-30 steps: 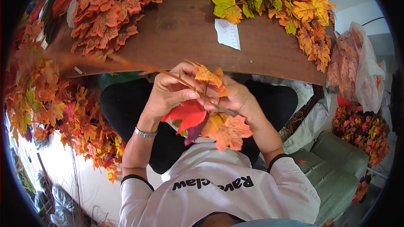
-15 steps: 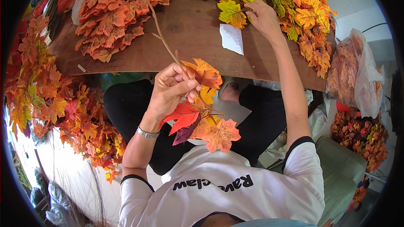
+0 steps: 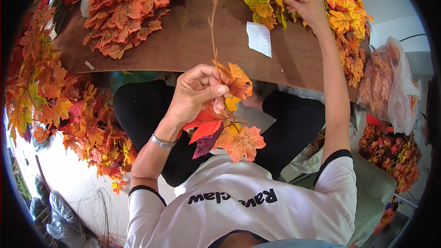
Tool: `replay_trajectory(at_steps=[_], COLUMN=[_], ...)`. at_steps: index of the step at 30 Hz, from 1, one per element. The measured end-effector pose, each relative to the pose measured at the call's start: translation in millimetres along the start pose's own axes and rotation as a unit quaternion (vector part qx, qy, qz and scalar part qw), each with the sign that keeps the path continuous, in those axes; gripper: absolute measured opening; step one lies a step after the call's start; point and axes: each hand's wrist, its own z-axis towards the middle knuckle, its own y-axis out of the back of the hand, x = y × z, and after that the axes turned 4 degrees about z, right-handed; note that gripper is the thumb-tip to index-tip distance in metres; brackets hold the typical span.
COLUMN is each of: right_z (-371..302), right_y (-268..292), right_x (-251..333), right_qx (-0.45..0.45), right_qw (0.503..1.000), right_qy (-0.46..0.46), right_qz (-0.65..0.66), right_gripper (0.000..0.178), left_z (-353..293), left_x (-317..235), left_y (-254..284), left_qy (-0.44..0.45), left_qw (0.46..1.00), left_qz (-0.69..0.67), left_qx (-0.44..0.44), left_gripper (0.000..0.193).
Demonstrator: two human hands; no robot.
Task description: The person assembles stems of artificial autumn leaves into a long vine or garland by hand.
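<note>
My left hand (image 3: 200,93), above my lap, is closed around the stem of an artificial maple branch (image 3: 212,34). Orange, red and dark purple leaves hang from its lower part, among them a speckled orange leaf (image 3: 244,143). The bare upper stem points away over the table, its far tip blurred. At the table's far right, my right hand (image 3: 310,11) pinches at a yellow-green artificial maple leaf (image 3: 261,5) by the edge of the green pile. The exact grip point is partly hidden among the leaves.
The brown table (image 3: 183,41) carries a stack of orange leaves (image 3: 124,16) at left and yellow-orange leaves (image 3: 344,18) at right. A paper slip (image 3: 259,39) lies between. Leaf garlands (image 3: 55,105) hang at left; a plastic bag of leaves (image 3: 386,85) stands at right.
My right hand has moved a little right and farther away, to the yellow-green leaves. My left hand has shifted slightly right with the branch, whose stem now stands more upright.
</note>
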Motion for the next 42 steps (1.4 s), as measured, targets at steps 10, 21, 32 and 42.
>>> replay_trajectory(at_steps=[10,21,32,42], right_z=[-20,-168,-167,-170], right_y=[47,-117,-144,-145], right_x=[-3,105,106,112], right_qx=[0.025,0.066,0.072,0.066], right_qw=[0.912,0.685,0.526,0.53], right_qy=[-0.045,-0.101,-0.289,-0.289], right_qz=[0.407,0.719,0.797,0.794], right_gripper=[0.024,0.029,0.015,0.015], left_z=[0,-8,-1,-2], left_x=[-7,-2,-1,-2], left_y=[-1,-9,5,5], left_qy=[0.021,-0.004,-0.021,-0.016], left_qw=[0.999,0.989,0.999,0.999], left_qz=[-0.028,-0.098,0.028,0.047], left_qx=[0.016,-0.107,-0.017,-0.016], left_gripper=[0.007,0.008,0.009,0.007])
